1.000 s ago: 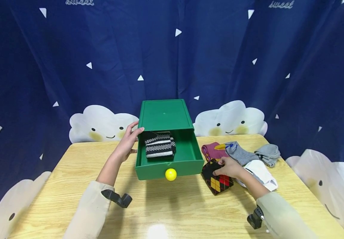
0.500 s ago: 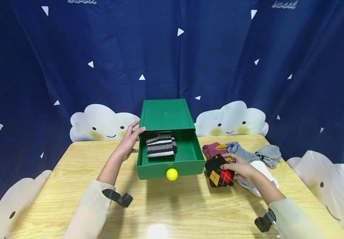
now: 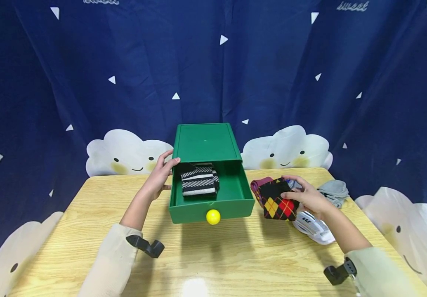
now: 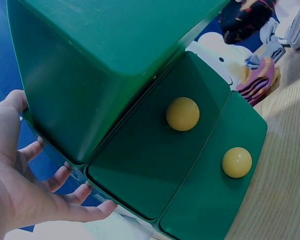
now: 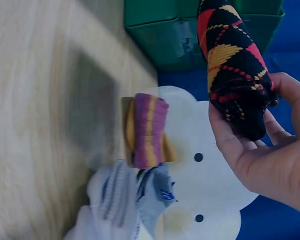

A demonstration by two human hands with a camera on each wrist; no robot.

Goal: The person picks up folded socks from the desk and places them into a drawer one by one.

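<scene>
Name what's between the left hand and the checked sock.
Head view shows the open green drawer, striped sock inside, then part of a pink sock.

The head view looks forward and down; closer, tilted wrist views share the green drawer unit (image 4: 150, 145).

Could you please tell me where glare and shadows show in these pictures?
Head view: bright glare on the table, shadow below the open drawer; left wrist view: small highlight on the lower knob; right wrist view: soft, dark shadow on the table.
</scene>
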